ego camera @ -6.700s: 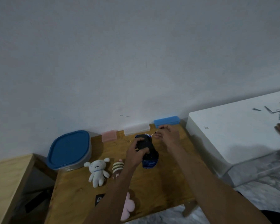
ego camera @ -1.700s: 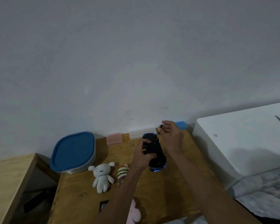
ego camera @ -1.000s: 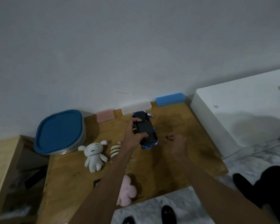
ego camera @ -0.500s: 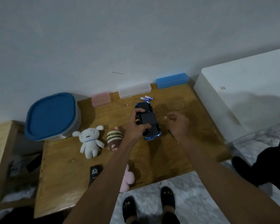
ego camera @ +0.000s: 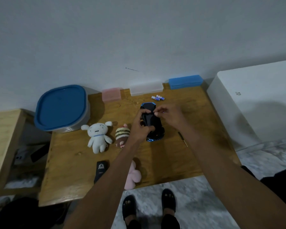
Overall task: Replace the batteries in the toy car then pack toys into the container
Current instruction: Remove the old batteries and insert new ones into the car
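Right hand [ego camera: 169, 115] fingers [ego camera: 157, 112] pinched together at the underside of the upturned black-and-blue plastic toy car [ego camera: 153, 124], which the left hand [ego camera: 141, 128] clamps, both equally near; its long axis runs 12 to 6 o'clock. Small loose batteries [ego camera: 158, 97] lie at 12 o'clock, slim screwdriver [ego camera: 182, 140] at 4, blue-lidded grey container [ego camera: 61, 108] at 9, on the wooden desk [ego camera: 163, 161] against a grey wall.

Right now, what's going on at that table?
A person is working on an upturned toy car on the wooden table. The left hand steadies it while the right hand picks at its underside near the far end, probably the battery cover. Loose batteries lie just beyond the car, and a small screwdriver rests to its right. The plush toys are unpacked, and the blue-lidded container is shut.
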